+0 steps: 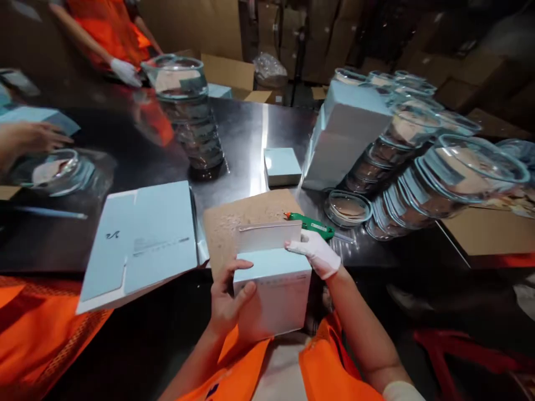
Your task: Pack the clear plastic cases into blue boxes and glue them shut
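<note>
A light blue cardboard box [273, 303] is held upright in front of my body, its far flap [270, 236] standing up. My left hand [229, 295], bare, grips the box's left side with the thumb on the near face. My right hand [318, 254], in a white glove with a bare fingertip showing, pinches the box at the right end of the flap. Just beyond that hand, a green glue gun [313, 224] with an orange tip lies at the edge of a brown cardboard sheet [223, 223]. The sheet bears dried spots.
Flattened blue boxes [159, 234] lie stacked to the left. A small blue box [282, 165] sits ahead on the dark metal table [238, 131]. Tall stacks of clear round containers [418, 172] lean at the right, beside stacked blue boxes [346, 133]. A co-worker's hand [29, 139] is far left.
</note>
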A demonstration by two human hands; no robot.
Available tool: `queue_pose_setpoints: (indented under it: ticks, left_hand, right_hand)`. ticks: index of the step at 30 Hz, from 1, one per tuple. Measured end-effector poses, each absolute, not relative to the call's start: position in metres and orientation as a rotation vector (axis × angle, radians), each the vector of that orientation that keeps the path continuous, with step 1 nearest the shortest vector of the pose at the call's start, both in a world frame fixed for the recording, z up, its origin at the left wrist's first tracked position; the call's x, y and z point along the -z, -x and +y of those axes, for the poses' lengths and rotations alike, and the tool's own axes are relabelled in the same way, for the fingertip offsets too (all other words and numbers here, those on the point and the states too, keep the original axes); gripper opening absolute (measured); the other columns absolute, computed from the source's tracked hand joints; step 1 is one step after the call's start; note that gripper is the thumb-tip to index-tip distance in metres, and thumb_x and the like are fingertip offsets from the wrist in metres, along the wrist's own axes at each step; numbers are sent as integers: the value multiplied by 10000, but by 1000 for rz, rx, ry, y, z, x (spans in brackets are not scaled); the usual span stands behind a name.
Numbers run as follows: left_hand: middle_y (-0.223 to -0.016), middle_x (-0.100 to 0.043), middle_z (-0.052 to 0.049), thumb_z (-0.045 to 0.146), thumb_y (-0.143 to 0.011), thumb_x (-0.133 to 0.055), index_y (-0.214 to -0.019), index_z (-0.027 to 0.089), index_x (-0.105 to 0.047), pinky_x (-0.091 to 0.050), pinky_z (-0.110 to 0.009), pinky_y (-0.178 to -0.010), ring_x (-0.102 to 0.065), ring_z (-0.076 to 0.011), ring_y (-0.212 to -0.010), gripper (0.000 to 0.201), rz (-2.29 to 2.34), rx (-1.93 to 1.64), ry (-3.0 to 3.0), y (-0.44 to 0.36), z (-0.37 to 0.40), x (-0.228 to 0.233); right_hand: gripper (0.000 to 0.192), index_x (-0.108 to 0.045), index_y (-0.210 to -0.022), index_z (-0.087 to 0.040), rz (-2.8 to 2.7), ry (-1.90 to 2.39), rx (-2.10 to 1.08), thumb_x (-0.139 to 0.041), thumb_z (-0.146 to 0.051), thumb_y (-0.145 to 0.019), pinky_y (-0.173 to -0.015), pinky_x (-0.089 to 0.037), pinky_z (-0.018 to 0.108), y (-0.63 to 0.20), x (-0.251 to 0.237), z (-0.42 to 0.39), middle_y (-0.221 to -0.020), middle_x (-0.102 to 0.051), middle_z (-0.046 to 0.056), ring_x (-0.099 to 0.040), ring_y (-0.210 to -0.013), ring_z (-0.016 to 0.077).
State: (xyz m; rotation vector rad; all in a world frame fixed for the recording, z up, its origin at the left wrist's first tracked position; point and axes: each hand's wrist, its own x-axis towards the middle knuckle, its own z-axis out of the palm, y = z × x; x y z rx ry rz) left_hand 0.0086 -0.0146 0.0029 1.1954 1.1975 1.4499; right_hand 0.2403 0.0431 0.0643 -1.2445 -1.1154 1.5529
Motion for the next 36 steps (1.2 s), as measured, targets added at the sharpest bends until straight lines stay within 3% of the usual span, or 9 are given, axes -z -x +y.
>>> queue_pose_setpoints:
  ticks: [4,9,13,17,23,26,28,32,36]
  left_hand:
    - [-1257,-713,-108,584,-737,-900,-980,251,-706,-559,-392,-994,-650,-350,-1290,456,1148,-1484,-1145,-10,-9,6]
    - [-1114,-716,-38,520,-837,-858,-1264,352,-587,-601,-409,-946,-752,-263,-1080,533,884,-1565,-953,-14,0,0]
    - [-1048,-698,-84,508,-873,-828,-853,225,-726,-563,-466,-1059,-723,-306,-1161,301,955,-1543,-1227,-11,2,-7]
    - [-1073,-698,-89,453,-910,-802,-859,245,-774,-564,-463,-1053,-717,-302,-1160,216,1032,-1581,-1328,-12,-8,-13]
    - [-1127,-690,-44,411,-920,-793,-877,263,-744,-557,-346,-1022,-714,-246,-1193,162,1094,-1675,-1246,-10,-12,-11]
    - [-1182,-704,-47,458,-904,-810,-905,262,-719,-543,-363,-1078,-711,-250,-1211,216,1112,-1672,-1142,-7,-5,-7]
    - [-1325,-694,-76,577,-845,-841,-1159,321,-698,-546,-414,-1109,-668,-290,-1314,429,1074,-1681,-1055,-6,1,-2]
    - [-1563,-566,-181,742,-585,-938,-1626,416,-320,-596,-500,-1060,-532,-398,-1489,1254,974,-1560,-1050,-2,4,10]
    - [-1520,-626,-179,561,-764,-896,-1677,410,-287,-643,-521,-991,-674,-408,-1329,1108,1017,-1205,-1037,6,-4,9]
  right_hand:
    - [630,-796,-1051,-187,-1065,1127,-1534,-924,-672,-670,-857,-605,375,-236,-55,41,-980,-795,63,-735,-870,232]
    - [856,-840,-1122,-197,-1585,902,-1486,-732,-927,-687,-1159,-476,487,-264,-67,27,-1330,-750,157,-663,-1300,342]
    - [584,-835,-1147,-271,-1853,902,-1238,-788,-749,-815,-1169,-483,510,-256,-79,26,-1381,-744,113,-663,-1332,304]
    - [301,-851,-1000,-302,-1823,880,-1151,-739,-574,-939,-1126,-532,508,-238,-71,21,-1168,-824,71,-718,-1239,278]
    - [418,-755,-1163,-303,-1393,929,-1079,-879,-531,-836,-1122,-519,425,-227,-37,8,-1556,-599,90,-641,-1370,276]
    - [401,-702,-1190,-297,-1333,949,-1067,-812,-544,-894,-1097,-518,396,-220,-25,5,-1521,-617,93,-631,-1353,260]
    - [379,-688,-1154,-267,-1283,992,-980,-781,-543,-911,-1090,-513,396,-216,-23,9,-1444,-654,105,-643,-1299,260]
    - [465,-611,-1221,-258,-1037,1016,-931,-756,-570,-908,-1074,-545,424,-217,-37,27,-1433,-648,115,-661,-1270,277]
    - [703,-439,-1526,-308,-970,964,-1000,-690,-615,-946,-1067,-590,465,-225,-54,46,-1552,-589,128,-699,-1261,283]
